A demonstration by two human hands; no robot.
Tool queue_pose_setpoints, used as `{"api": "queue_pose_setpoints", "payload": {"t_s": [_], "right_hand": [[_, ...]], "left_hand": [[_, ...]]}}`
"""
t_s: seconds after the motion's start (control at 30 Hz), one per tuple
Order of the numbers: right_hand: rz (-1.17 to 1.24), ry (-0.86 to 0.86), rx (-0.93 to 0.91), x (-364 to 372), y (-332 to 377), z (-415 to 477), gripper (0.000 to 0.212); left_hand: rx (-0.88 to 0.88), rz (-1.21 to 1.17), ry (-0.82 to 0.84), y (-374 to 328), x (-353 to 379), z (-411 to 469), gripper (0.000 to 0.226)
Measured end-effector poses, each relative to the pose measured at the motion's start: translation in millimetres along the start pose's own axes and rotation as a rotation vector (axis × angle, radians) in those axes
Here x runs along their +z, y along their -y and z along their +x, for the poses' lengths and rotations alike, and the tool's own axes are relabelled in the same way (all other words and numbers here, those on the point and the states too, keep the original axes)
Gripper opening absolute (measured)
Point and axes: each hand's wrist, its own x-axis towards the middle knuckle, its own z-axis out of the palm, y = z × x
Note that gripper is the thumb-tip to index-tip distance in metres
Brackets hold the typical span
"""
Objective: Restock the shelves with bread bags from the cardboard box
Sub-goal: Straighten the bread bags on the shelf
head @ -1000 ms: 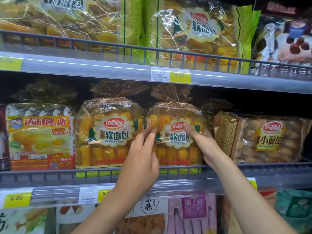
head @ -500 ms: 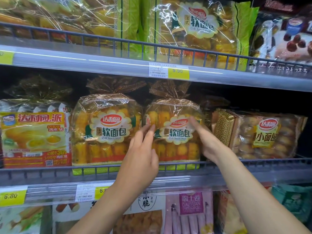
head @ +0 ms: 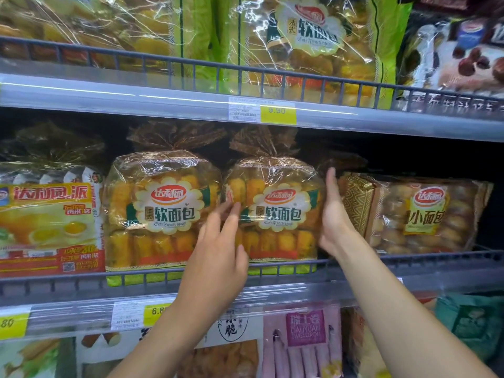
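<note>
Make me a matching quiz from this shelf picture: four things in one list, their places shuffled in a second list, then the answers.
Things:
1. left hand
2. right hand
3. 9.90 tag
4. pink pack

Places:
A. under the middle shelf
B. flat against the right side of the bread bag
C. on the upper shelf edge
D. fingertips at that bag's front left

Pairs: 1-D, 2-B, 3-C, 4-A

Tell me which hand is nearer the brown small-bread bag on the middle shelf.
Right. The right hand stands just left of the brown small-bread bag; the left hand is farther left, across the soft bread bag between them.
</note>
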Motion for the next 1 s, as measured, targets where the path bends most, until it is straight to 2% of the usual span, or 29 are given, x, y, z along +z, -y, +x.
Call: {"api": "queue_pose_setpoints", "payload": {"t_s": [0.03, 0.1, 0.13, 0.23, 0.37, 0.43, 0.6, 0.7, 0.77, 0.83, 0.93, 1.0], "right_hand": [[0.002, 0.008, -0.015, 0, 0, -2, 0.1], [-0.036, 0.008, -0.075, 5, 1, -7, 0.069], [-0.055, 0.005, -0.073, 10, 3, -10, 0.061], [-0.112, 0.017, -0.031, 14, 4, -12, 0.08], [-0.118, 0.117, -0.02, 4, 3, -16, 0.069], [-0.133, 0.157, -0.012, 7, 2, -17, 0.075], [-0.3, 0.093, -0.009, 13, 8, -19, 0.096], [-0.49, -0.04, -0.153, 6, 14, -22, 0.09], [-0.619, -0.131, -0.283, 1, 13, -36, 0.081], [-0.855, -0.226, -0.465, 0, 6, -61, 0.084], [-1.213, -0.297, -0.733, 10, -16, -91, 0.104], [-1.329, -0.256, -0.751, 20, -32, -94, 0.116]], "left_hand": [[-0.001, 0.005, -0.002, -1, 0, 0, 0.071], [-0.006, 0.013, 0.002, -2, 1, 1, 0.072], [-0.009, 0.018, 0.006, -2, 1, 1, 0.072], [-0.021, 0.029, 0.013, -1, -1, -2, 0.073], [-0.016, 0.02, 0.009, -2, -2, -1, 0.073], [-0.021, 0.031, 0.013, -3, -1, -1, 0.074], [0.001, 0.014, 0.002, -5, -2, -2, 0.076], [0.05, -0.034, -0.005, -2, -18, -6, 0.071], [0.137, 0.028, -0.108, 7, -36, -9, 0.065], [0.184, 0.193, -0.253, 23, -52, -12, 0.06], [0.068, 0.363, -0.352, 50, -70, -17, 0.07], [-0.078, 0.4, -0.28, 64, -75, -22, 0.086]]}}
